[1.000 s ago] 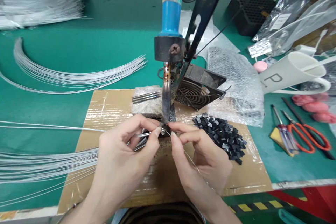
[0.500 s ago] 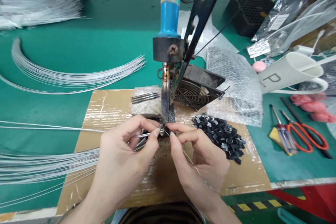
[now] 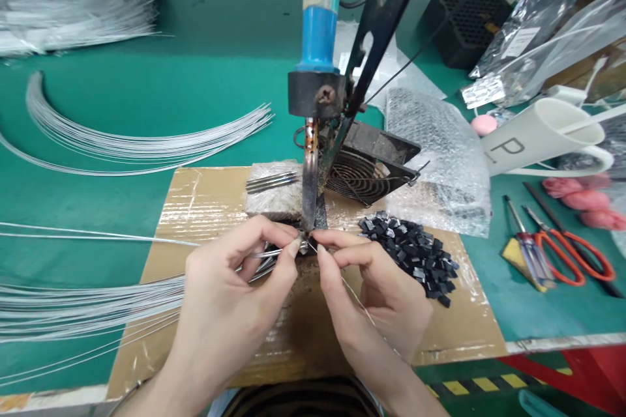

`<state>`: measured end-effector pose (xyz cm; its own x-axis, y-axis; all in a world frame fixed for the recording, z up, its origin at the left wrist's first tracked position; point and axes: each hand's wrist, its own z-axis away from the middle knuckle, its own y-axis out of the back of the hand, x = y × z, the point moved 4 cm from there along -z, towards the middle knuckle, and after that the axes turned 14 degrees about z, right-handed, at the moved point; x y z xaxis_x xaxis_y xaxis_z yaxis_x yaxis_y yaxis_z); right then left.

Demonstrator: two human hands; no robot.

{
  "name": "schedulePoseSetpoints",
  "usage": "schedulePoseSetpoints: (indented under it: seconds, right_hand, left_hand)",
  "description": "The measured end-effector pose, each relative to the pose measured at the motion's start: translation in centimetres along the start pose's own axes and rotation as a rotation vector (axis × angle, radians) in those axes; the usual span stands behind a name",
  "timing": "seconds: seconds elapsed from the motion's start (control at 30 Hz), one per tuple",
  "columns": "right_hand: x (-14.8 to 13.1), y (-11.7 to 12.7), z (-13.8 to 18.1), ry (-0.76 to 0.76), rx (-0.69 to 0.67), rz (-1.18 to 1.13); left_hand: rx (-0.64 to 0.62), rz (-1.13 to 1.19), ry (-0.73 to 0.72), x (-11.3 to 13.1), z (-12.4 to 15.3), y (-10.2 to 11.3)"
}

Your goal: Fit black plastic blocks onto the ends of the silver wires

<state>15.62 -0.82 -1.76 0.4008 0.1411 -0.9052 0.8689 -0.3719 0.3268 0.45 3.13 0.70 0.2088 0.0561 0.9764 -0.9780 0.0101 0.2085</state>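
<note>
My left hand (image 3: pixel 229 293) pinches a thin silver wire (image 3: pixel 98 238) by its end and also keeps a bundle of such wires (image 3: pixel 73 303) under the palm. My right hand (image 3: pixel 376 293) pinches a fine strand of solder wire (image 3: pixel 359 303) that runs back over the hand. Both fingertips meet just below the tip of a soldering iron (image 3: pixel 309 189) with a blue handle (image 3: pixel 320 13), clamped upright in a black bracket (image 3: pixel 376 19). A small part between the fingertips is too small to make out.
A taped cardboard sheet (image 3: pixel 205 202) covers the green table. A heap of small black parts (image 3: pixel 411 254) lies right of my hands, with a black fan (image 3: pixel 364 166) and bubble wrap (image 3: pixel 440 163) behind. Red-handled scissors (image 3: pixel 572 251), a screwdriver (image 3: pixel 525 244) and a white tube (image 3: pixel 542 133) lie at right. Curved wires (image 3: pixel 137 140) lie at left.
</note>
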Motion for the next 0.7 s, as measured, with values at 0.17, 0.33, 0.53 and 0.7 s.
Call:
schedulePoseSetpoints:
  seconds: [0.17,0.33,0.53,0.7]
  right_hand:
    - [0.01,0.03,-0.04,0.028,-0.016,0.012]
    - [0.13,0.09,-0.1,0.015,-0.026,0.043]
    - [-0.11,-0.04,-0.18,0.003,-0.004,0.057]
    - [-0.1,-0.02,-0.26,-0.007,0.003,0.049]
  left_hand:
    - [-0.004,-0.002,-0.003,0.14,-0.08,-0.03]
    - [-0.008,0.004,0.008,0.07,-0.13,-0.01]
    - [-0.004,-0.009,0.002,-0.18,-0.18,-0.03]
    - [0.007,-0.013,-0.002,-0.14,-0.38,-0.11]
